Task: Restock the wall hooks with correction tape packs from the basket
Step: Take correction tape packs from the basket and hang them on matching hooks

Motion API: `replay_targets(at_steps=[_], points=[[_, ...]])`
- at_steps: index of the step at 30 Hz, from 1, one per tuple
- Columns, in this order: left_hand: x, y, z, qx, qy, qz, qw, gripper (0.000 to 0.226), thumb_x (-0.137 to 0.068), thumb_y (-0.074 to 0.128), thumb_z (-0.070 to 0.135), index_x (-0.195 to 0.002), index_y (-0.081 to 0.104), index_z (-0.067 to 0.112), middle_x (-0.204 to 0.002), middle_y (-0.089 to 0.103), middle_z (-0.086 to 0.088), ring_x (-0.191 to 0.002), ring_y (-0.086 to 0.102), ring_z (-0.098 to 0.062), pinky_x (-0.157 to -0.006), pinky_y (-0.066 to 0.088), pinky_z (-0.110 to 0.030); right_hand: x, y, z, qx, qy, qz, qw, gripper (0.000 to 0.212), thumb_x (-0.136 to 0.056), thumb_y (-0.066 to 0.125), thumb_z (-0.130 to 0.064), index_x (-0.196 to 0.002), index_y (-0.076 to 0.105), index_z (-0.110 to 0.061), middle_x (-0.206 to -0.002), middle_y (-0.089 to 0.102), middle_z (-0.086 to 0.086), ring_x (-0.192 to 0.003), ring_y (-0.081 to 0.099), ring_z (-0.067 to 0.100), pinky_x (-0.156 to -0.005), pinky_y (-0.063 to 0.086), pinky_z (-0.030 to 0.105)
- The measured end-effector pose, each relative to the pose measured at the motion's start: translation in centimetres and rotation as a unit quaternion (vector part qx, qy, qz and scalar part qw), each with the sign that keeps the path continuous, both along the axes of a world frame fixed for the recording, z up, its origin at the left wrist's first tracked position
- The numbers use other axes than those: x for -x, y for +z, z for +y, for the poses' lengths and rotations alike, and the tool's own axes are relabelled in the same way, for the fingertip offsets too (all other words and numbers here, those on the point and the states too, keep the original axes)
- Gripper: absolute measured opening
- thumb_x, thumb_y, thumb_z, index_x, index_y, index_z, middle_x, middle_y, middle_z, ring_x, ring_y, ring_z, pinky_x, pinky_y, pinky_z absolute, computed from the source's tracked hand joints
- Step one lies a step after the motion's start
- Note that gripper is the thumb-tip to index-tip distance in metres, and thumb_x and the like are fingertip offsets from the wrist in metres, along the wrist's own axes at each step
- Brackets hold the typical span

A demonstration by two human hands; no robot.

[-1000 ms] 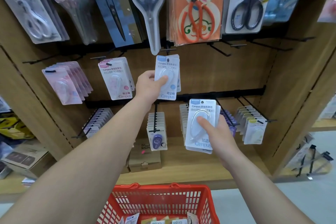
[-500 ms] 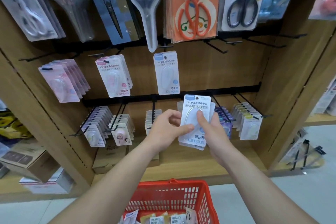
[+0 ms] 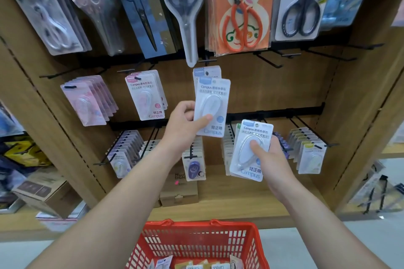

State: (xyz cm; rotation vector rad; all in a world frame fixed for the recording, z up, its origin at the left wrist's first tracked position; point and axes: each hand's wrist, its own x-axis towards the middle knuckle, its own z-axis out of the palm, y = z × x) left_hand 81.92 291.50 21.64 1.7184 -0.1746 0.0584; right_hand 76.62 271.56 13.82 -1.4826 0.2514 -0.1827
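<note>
My left hand (image 3: pixel 184 128) grips one blue-labelled correction tape pack (image 3: pixel 213 102) by its lower left edge, raised in front of the matching packs hanging on the middle wall hook (image 3: pixel 206 71). My right hand (image 3: pixel 270 160) holds a small stack of the same packs (image 3: pixel 251 137), thumb pressed on the top blister, lower and to the right. The red basket (image 3: pixel 172 241) sits below my arms with several more packs (image 3: pixel 215 266) in it.
Pink-labelled tape packs (image 3: pixel 144 94) and paler pink ones (image 3: pixel 87 102) hang to the left. Bare black hooks (image 3: pixel 269 61) jut out at upper right. Scissors packs (image 3: pixel 240 6) hang above. Lower hooks carry more tape packs (image 3: pixel 310 153). Cardboard boxes (image 3: pixel 179 194) stand on the wooden shelf.
My left hand took one pack off the stack in my right hand and lifted it up to the middle hook. My right hand stayed low with the stack.
</note>
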Motion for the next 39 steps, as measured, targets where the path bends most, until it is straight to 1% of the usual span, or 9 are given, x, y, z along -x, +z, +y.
replay_targets(at_steps=[3,7,17,22,27,30,33,36,39], points=[[-0.8,1.0,-0.1,0.002,0.018,-0.026,1.000,0.033,-0.095,0.072,0.021,-0.121,0.053,0.021,-0.104,0.078,0.006,-0.089,0.077,-0.008,-0.071,0.063,-0.027,0.1,-0.1,0.2,0.014,0.002,0.011,1.000,0.016,-0.106,0.055,-0.032,-0.121,0.052,-0.035,-0.118,0.068,-0.011,-0.106,0.068,0.013,-0.091,0.058,0.047],[-1.6,1.3,-0.3,0.009,0.058,-0.032,0.998,0.029,-0.095,0.072,0.025,-0.117,0.052,0.028,-0.107,0.075,0.007,-0.083,0.075,0.001,-0.062,0.058,-0.018,0.1,-0.1,0.3,0.016,-0.002,0.014,1.000,0.015,-0.105,0.056,-0.030,-0.119,0.052,-0.033,-0.116,0.067,-0.010,-0.105,0.067,0.012,-0.081,0.058,0.038],[-2.4,0.0,-0.6,0.018,0.088,-0.032,0.995,0.029,-0.095,0.073,0.028,-0.117,0.054,0.026,-0.104,0.072,0.011,-0.079,0.074,0.003,-0.058,0.056,-0.015,0.1,0.0,0.4,0.020,-0.002,0.014,1.000,0.021,-0.105,0.056,-0.029,-0.125,0.050,-0.032,-0.118,0.066,-0.009,-0.105,0.067,0.012,-0.080,0.058,0.037],[-4.5,1.0,-1.3,-0.003,0.114,-0.002,0.993,0.036,-0.094,0.073,0.029,-0.124,0.054,0.021,-0.111,0.071,0.005,-0.085,0.072,-0.005,-0.064,0.060,-0.022,0.2,-0.2,0.4,0.025,0.003,0.011,1.000,0.022,-0.104,0.058,-0.031,-0.125,0.051,-0.034,-0.119,0.067,-0.011,-0.106,0.067,0.011,-0.080,0.059,0.037],[-2.9,-1.3,-1.0,-0.114,0.191,-0.049,0.974,0.047,-0.089,0.078,0.033,-0.127,0.054,0.020,-0.116,0.061,0.007,-0.100,0.059,-0.009,-0.076,0.045,-0.021,0.3,-0.1,0.1,0.019,0.005,0.008,1.000,0.035,-0.101,0.064,-0.033,-0.132,0.048,-0.033,-0.118,0.067,-0.013,-0.104,0.069,0.009,-0.080,0.060,0.037],[-0.1,-4.3,-1.5,-0.100,0.065,-0.010,0.993,0.028,-0.088,0.079,0.034,-0.111,0.067,0.024,-0.106,0.070,0.005,-0.098,0.066,-0.008,-0.078,0.052,-0.022,0.3,-0.2,0.0,-0.005,0.000,0.014,1.000,0.041,-0.096,0.071,-0.037,-0.130,0.050,-0.031,-0.118,0.070,-0.009,-0.103,0.072,0.012,-0.085,0.062,0.043],[2.0,-6.2,-2.7,-0.104,-0.075,0.061,0.990,0.030,-0.088,0.079,0.035,-0.115,0.069,0.025,-0.110,0.073,0.004,-0.102,0.070,-0.015,-0.075,0.053,-0.025,0.4,-0.1,0.4,-0.024,-0.003,0.007,1.000,0.042,-0.090,0.077,-0.037,-0.124,0.053,-0.028,-0.113,0.073,-0.006,-0.096,0.075,0.014,-0.079,0.064,0.041],[2.3,-6.8,-3.2,-0.079,-0.083,0.080,0.990,0.033,-0.084,0.084,0.028,-0.113,0.070,0.019,-0.107,0.074,0.001,-0.103,0.071,-0.021,-0.085,0.059,-0.035,0.8,0.2,0.6,-0.022,0.007,-0.004,1.000,0.037,-0.088,0.078,-0.036,-0.117,0.060,-0.024,-0.106,0.077,-0.003,-0.088,0.077,0.015,-0.077,0.064,0.041],[1.8,-6.6,-2.9,-0.032,-0.071,0.115,0.990,0.036,-0.086,0.082,0.020,-0.115,0.063,0.011,-0.109,0.076,-0.005,-0.100,0.075,-0.023,-0.090,0.061,-0.046,0.8,0.3,0.2,-0.021,0.023,-0.013,0.999,0.025,-0.094,0.072,-0.032,-0.115,0.068,-0.019,-0.106,0.079,0.000,-0.092,0.077,0.019,-0.082,0.063,0.047]])
